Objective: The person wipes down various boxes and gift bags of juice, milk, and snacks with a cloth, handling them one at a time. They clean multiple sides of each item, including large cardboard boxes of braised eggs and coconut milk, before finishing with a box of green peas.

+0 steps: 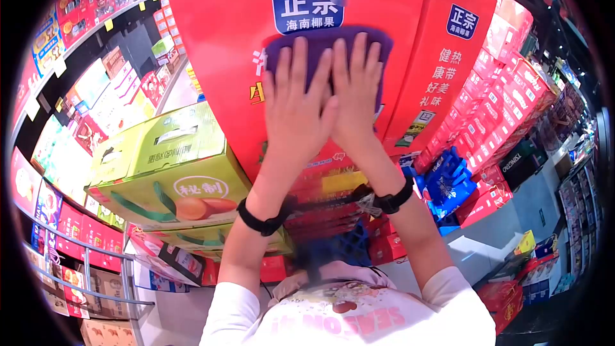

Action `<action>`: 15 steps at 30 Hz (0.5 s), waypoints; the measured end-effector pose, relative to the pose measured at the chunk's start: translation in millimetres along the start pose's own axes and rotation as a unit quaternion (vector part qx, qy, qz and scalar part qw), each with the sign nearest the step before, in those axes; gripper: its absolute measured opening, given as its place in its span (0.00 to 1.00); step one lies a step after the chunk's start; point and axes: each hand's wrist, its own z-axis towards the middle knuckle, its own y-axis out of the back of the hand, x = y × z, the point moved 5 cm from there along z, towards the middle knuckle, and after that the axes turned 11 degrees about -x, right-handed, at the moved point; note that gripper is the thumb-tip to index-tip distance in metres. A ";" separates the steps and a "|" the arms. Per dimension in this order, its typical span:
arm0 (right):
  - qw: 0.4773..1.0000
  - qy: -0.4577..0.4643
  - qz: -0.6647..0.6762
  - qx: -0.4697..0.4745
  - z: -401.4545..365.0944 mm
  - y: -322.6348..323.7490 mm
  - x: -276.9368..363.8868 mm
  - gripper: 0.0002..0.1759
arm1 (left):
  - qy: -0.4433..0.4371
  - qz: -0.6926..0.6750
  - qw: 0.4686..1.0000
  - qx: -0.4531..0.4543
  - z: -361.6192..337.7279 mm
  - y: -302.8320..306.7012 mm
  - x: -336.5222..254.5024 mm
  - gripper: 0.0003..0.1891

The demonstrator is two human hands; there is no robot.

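Observation:
Both my hands lie flat, side by side, on a folded dark purple cloth (276, 52). The cloth is pressed against the front of a large red gift box (218, 32) with white Chinese lettering and a blue label. My left hand (296, 106) has its fingers stretched upward over the cloth. Beside it, my right hand (354, 90) lies with its fingers pointing up too, the two thumbs close together. Part of the box's print is hidden behind the hands and cloth. A black band sits on each wrist.
Green egg gift boxes (186, 173) stand at the left, near my left forearm. Shelves with packaged goods (115, 83) curve along the far left, above a metal rail (83, 243). Stacked red cartons (506, 102) and blue bags (448, 176) are at the right.

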 end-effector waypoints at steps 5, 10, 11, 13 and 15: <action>0.999 0.039 0.026 0.007 -27.9 -23.2 27.7 0.32 | 0.023 0.111 0.993 -0.034 -40.1 7.3 29.3 0.28; 0.996 0.010 0.053 0.069 -90.7 -24.4 16.0 0.32 | 0.048 0.074 0.996 0.029 -101.4 -16.4 33.7 0.33; 0.996 0.013 0.046 0.069 -107.2 -23.9 10.2 0.32 | 0.067 0.045 0.996 0.046 -115.7 -22.8 32.5 0.33; 0.997 0.009 0.024 0.079 -140.6 -20.3 -1.0 0.31 | 0.055 0.019 0.996 0.066 -145.5 -39.3 27.8 0.32; 0.995 0.010 0.023 0.093 -168.1 -11.2 -3.6 0.30 | 0.048 -0.031 0.995 0.081 -164.7 -44.1 15.7 0.32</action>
